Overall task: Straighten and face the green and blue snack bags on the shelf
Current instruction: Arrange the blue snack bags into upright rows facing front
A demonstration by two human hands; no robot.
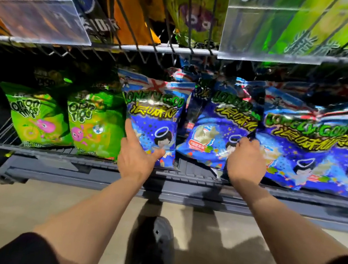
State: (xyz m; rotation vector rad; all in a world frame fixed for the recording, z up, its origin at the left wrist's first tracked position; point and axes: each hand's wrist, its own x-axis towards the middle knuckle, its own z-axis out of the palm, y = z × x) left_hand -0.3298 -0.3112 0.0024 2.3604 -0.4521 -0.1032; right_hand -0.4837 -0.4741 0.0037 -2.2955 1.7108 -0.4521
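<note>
- Nearest, a dark shoe (162, 235) stands on the pale floor (13, 201) between two bare forearms that reach up to the shelf.
- Further up, the grey shelf front rail (101, 167) runs across under both hands.
- On the left, the left hand (135, 155) holds the lower left corner of an upright blue snack bag (157, 117), forefinger stretched up its left edge and thumb pressed on its front.
- Beside it, the right hand (245, 160) grips a tilted blue bag (216, 127), fingers curled over its right edge where a third blue bag (308, 144) overlaps.
- Left of the blue bags, two green snack bags (40, 117) stand side by side, facing forward.
- Above all, a wire shelf (155, 49) carries more bags behind clear plastic fronts (285, 27).
</note>
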